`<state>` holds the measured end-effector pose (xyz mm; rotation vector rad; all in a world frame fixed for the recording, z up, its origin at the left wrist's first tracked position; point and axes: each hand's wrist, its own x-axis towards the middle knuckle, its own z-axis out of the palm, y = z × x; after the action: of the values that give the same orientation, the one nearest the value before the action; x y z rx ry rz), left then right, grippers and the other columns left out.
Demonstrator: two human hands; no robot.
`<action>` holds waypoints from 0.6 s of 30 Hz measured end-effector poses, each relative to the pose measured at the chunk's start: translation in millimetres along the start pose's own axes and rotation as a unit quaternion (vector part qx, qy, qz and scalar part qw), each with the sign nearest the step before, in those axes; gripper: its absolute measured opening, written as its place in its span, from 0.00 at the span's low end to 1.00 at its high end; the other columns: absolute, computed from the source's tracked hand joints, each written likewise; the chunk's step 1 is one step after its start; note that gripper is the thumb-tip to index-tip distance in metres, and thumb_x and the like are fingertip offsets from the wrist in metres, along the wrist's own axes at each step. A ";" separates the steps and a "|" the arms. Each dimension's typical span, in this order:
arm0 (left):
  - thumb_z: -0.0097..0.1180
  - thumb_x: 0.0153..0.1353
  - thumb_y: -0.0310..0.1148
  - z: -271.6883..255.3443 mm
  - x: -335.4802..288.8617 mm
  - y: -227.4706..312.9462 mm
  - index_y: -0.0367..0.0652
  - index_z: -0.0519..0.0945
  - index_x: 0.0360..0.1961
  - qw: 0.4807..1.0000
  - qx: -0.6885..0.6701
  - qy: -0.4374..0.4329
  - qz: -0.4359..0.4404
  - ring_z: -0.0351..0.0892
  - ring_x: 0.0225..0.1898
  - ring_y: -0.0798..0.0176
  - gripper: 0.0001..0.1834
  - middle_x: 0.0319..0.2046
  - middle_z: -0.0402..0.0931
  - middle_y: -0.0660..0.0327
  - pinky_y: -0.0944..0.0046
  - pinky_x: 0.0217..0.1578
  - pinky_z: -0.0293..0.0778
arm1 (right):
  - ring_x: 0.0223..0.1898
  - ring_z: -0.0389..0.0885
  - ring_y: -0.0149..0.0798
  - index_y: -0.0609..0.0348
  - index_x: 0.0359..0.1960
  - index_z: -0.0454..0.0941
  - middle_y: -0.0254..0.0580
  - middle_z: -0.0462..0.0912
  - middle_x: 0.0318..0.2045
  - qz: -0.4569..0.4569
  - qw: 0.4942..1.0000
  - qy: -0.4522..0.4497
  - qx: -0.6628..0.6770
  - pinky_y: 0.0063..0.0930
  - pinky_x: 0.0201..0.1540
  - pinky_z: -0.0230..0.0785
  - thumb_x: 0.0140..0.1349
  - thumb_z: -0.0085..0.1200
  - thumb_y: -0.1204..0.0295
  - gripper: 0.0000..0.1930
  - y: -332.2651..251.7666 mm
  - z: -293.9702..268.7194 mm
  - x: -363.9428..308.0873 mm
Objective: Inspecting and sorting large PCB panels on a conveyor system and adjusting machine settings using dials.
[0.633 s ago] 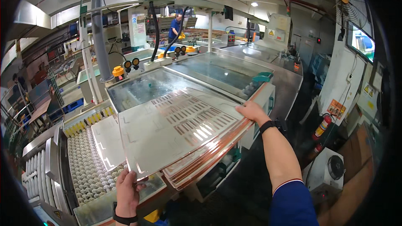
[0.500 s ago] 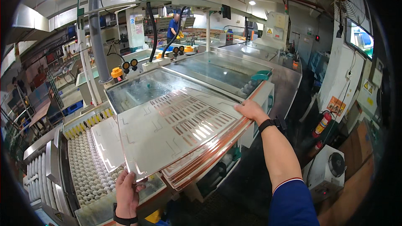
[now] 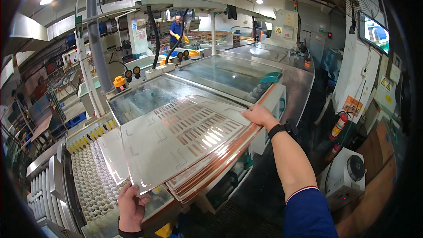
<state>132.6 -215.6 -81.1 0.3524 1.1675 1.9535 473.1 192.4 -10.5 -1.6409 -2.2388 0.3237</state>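
A large thin whitish panel with copper-coloured line patterns [image 3: 152,156] lies slanting over a stack of similar copper-edged panels [image 3: 207,174]. My left hand [image 3: 131,207] pinches its near left corner between thumb and fingers. At the far right edge, my right hand [image 3: 260,115] closes on the same panel, its thumb on top; its fingertips are hidden beneath. The stack rests on the glass-topped machine. Another pale panel [image 3: 112,154] sticks out to the left, partly covered by the held one, over the conveyor rollers [image 3: 90,180].
Glass covers [image 3: 229,77] with a green handle [image 3: 271,77] lie beyond the stack. A grey pipe [image 3: 94,39] and gauges with orange caps [image 3: 119,81] rise at the left. Far back stands a person in yellow gloves [image 3: 176,31]. A fire extinguisher [image 3: 338,125] and white fan unit [image 3: 346,176] stand right.
My view has shifted slightly. Both hands keep their hold on the panel, whose near corner sits a little lower. The person at the back has turned and moved the gloved hands.
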 end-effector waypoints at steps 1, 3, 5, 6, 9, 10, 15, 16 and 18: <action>0.48 0.66 0.29 -1.4 1.9 0.2 0.40 0.74 0.50 1.000 -0.027 -0.013 -0.007 0.84 0.29 0.58 0.12 0.37 0.81 0.56 0.67 0.18 0.76 | 0.54 0.79 0.58 0.67 0.48 0.82 0.62 0.81 0.50 0.008 1.000 -0.019 -0.006 0.44 0.56 0.71 0.57 0.50 0.41 0.37 -1.5 -1.0 -0.4; 0.48 0.66 0.30 6.4 3.4 4.5 0.41 0.74 0.50 0.999 -0.051 0.002 -0.013 0.84 0.29 0.59 0.12 0.37 0.82 0.57 0.66 0.20 0.78 | 0.54 0.79 0.59 0.68 0.47 0.82 0.62 0.82 0.49 0.006 1.000 -0.019 -0.005 0.44 0.56 0.71 0.57 0.50 0.41 0.37 -3.2 -2.6 -3.1; 0.48 0.66 0.31 8.7 6.8 5.1 0.41 0.74 0.49 0.997 -0.075 0.017 -0.019 0.84 0.30 0.59 0.12 0.37 0.82 0.57 0.65 0.21 0.79 | 0.53 0.80 0.59 0.68 0.46 0.83 0.63 0.82 0.49 0.004 1.000 -0.017 -0.003 0.44 0.55 0.72 0.57 0.50 0.41 0.37 -3.4 -3.0 -3.4; 0.48 0.67 0.31 5.4 10.4 4.3 0.41 0.74 0.50 0.998 -0.066 0.013 -0.020 0.85 0.33 0.59 0.12 0.38 0.82 0.57 0.64 0.24 0.82 | 0.53 0.80 0.59 0.68 0.45 0.83 0.63 0.82 0.48 0.002 1.000 -0.018 -0.004 0.44 0.55 0.72 0.57 0.50 0.40 0.37 -3.1 -2.2 -2.2; 0.46 0.67 0.30 8.5 14.4 3.5 0.38 0.73 0.50 0.998 -0.066 0.001 -0.022 0.85 0.38 0.58 0.13 0.40 0.82 0.55 0.60 0.32 0.85 | 0.53 0.80 0.59 0.68 0.45 0.83 0.63 0.82 0.48 -0.003 1.000 -0.016 -0.003 0.44 0.55 0.72 0.57 0.50 0.40 0.37 -4.9 -2.1 -3.7; 0.45 0.68 0.29 10.8 15.0 3.6 0.37 0.72 0.50 0.997 -0.075 -0.005 -0.021 0.85 0.40 0.57 0.13 0.42 0.81 0.54 0.59 0.36 0.87 | 0.53 0.80 0.59 0.69 0.45 0.83 0.63 0.82 0.48 -0.006 1.000 -0.014 -0.001 0.44 0.55 0.72 0.57 0.50 0.40 0.37 -5.9 -2.1 -4.2; 0.45 0.67 0.27 20.7 13.5 3.6 0.34 0.70 0.57 0.997 -0.079 -0.015 -0.004 0.85 0.40 0.53 0.17 0.46 0.79 0.51 0.55 0.35 0.85 | 0.53 0.80 0.57 0.68 0.48 0.81 0.62 0.81 0.50 0.005 1.000 -0.023 -0.009 0.43 0.55 0.72 0.57 0.50 0.39 0.38 -3.7 -5.5 -4.5; 0.45 0.67 0.26 21.1 13.8 4.2 0.33 0.69 0.57 0.996 -0.083 -0.027 -0.005 0.84 0.40 0.53 0.18 0.46 0.79 0.51 0.55 0.36 0.85 | 0.53 0.80 0.57 0.68 0.49 0.81 0.61 0.81 0.51 0.008 1.000 -0.027 -0.009 0.43 0.55 0.72 0.58 0.50 0.39 0.38 -4.4 -7.6 -6.0; 0.46 0.67 0.26 20.3 13.8 5.3 0.33 0.69 0.57 0.996 -0.080 -0.024 -0.011 0.84 0.41 0.53 0.18 0.46 0.79 0.51 0.54 0.36 0.84 | 0.54 0.80 0.56 0.67 0.50 0.81 0.61 0.81 0.51 0.013 0.999 -0.032 -0.010 0.43 0.55 0.72 0.58 0.50 0.39 0.38 -6.5 -9.9 -8.3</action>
<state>133.4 -194.1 -68.1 0.3001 0.9729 1.9931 473.7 182.3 -0.1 -1.6944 -2.2751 0.3668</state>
